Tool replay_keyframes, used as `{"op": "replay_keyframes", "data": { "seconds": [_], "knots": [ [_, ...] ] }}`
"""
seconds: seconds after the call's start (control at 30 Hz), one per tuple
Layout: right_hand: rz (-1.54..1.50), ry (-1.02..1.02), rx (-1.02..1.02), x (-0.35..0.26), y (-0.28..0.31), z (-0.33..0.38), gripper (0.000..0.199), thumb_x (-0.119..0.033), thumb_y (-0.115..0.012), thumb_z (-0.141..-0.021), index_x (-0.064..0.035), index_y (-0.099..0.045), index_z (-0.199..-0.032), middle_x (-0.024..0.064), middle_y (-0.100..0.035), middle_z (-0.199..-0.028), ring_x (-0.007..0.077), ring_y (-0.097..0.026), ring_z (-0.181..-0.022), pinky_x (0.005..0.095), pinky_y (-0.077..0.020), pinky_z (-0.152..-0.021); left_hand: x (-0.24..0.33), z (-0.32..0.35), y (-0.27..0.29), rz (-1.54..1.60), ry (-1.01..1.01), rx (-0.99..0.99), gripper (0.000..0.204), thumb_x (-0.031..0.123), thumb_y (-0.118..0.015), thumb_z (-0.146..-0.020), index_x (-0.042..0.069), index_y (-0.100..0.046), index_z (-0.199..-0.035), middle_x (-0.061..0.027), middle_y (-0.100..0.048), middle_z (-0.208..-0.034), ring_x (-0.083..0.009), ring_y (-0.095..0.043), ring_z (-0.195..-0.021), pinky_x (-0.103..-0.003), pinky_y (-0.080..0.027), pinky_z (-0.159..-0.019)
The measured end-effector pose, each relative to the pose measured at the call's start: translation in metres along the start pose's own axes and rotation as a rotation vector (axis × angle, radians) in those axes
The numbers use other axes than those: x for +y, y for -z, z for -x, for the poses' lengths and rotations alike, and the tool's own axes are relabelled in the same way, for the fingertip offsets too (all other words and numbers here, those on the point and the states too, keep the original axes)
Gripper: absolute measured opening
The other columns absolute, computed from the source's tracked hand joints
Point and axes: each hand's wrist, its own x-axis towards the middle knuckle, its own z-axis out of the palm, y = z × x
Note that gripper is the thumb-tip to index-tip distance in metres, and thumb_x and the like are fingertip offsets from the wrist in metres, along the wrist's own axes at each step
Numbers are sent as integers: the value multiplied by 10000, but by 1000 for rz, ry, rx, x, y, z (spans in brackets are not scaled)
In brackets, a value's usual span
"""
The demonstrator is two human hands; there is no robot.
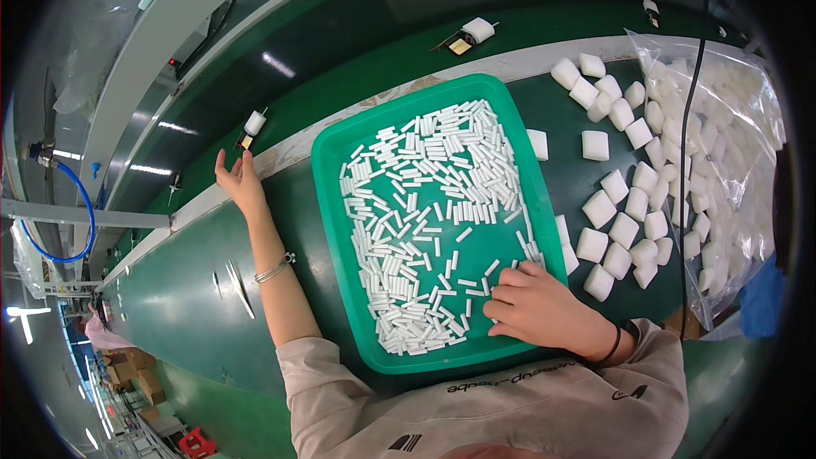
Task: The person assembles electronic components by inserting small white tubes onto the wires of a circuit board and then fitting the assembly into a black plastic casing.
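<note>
A green plastic tray (336, 161) lies on the dark green bench, filled with several small white cylindrical sticks (425, 204). My right hand (531, 306) rests inside the tray's near right corner, fingers curled over some sticks; whether it grips one I cannot tell. My left hand (238, 180) is stretched out to the far left, fingers spread, just below a small white capped part (252, 125) standing on the conveyor belt. It holds nothing.
Several white foam cubes (625, 195) lie loose to the right of the tray, beside a clear plastic bag (722, 153) full of more. Another white capped part (472, 32) rides the belt at the back. A black cable (690, 119) hangs across the right side.
</note>
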Motion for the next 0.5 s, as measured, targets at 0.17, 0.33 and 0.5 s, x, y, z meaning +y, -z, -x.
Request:
{"op": "replay_keyframes", "data": {
  "seconds": [0.17,0.33,0.5],
  "knots": [
    [-9,73,62,1,-5,1,180,-169,-632,-631,-100,-526,-759,-3,-474,-701,165,-464,-766,287,-376,-681,4,3,-4,13,10,-19,473,191,-600,-794,16,-410,-1190,-154,-345,-1158,-226,-498,-983,-306,-431,-808],
    [4,77,132,3,-10,1,113,-107,-540,-645,-84,-521,-754,7,-474,-701,166,-469,-750,274,-391,-641,5,4,-3,-1,19,-27,439,185,-592,-796,14,-434,-1168,-147,-401,-1152,-219,-493,-998,-305,-429,-804],
    [58,34,111,0,-10,-1,103,-95,-533,-664,-72,-519,-763,16,-473,-704,171,-470,-755,270,-400,-641,7,5,1,-17,11,-20,434,186,-593,-796,25,-438,-1168,-155,-435,-1131,-204,-505,-972,-284,-425,-787]
  ]
}}
